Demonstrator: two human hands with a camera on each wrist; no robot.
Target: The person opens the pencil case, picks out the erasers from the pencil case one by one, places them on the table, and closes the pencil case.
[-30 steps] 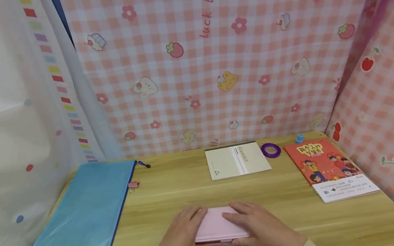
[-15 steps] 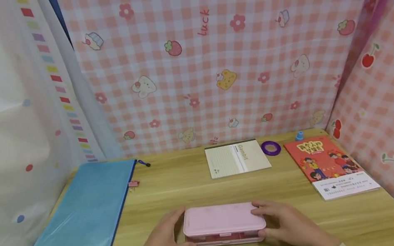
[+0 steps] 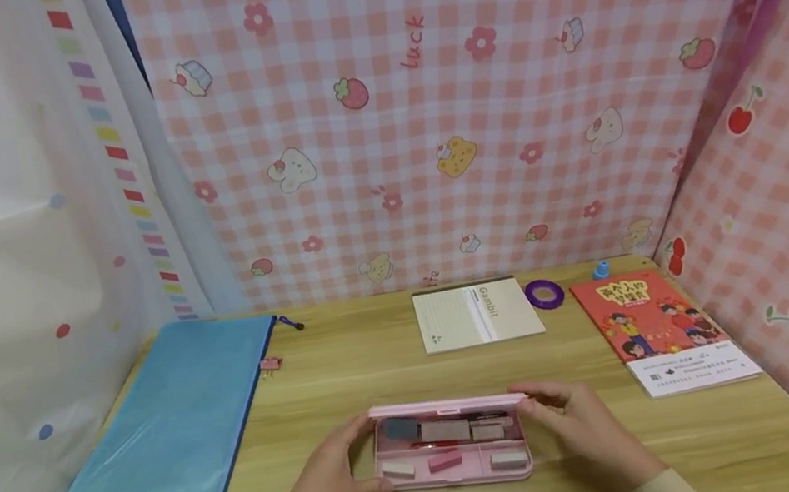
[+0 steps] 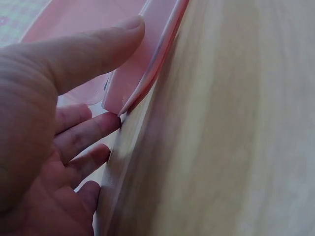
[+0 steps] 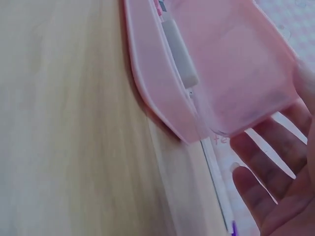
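A pink pencil case (image 3: 416, 485) lies on the table in front of me, its lid (image 3: 454, 403) raised along the far side. Several small blocks sit in its compartments, among them a pink block (image 3: 445, 461), a white block (image 3: 398, 470) and a dark block (image 3: 401, 428). My left hand (image 3: 332, 477) holds the case's left end; in the left wrist view its thumb (image 4: 98, 51) lies over the front wall and the fingers are at the corner. My right hand (image 3: 586, 421) grips the right end of the lid, fingers behind it in the right wrist view.
A blue zip folder (image 3: 162, 421) lies at the left, a pink binder clip (image 3: 271, 364) beside it. Towards the back are a notebook (image 3: 476, 314), a purple tape roll (image 3: 544, 294), a small blue object (image 3: 601, 270) and a red book (image 3: 659, 326). Checked cloth hangs behind.
The pencil case has turned lengthwise across in front of me, and its lid has swung up and back, exposing the blocks inside. Both hands have moved apart to its ends.
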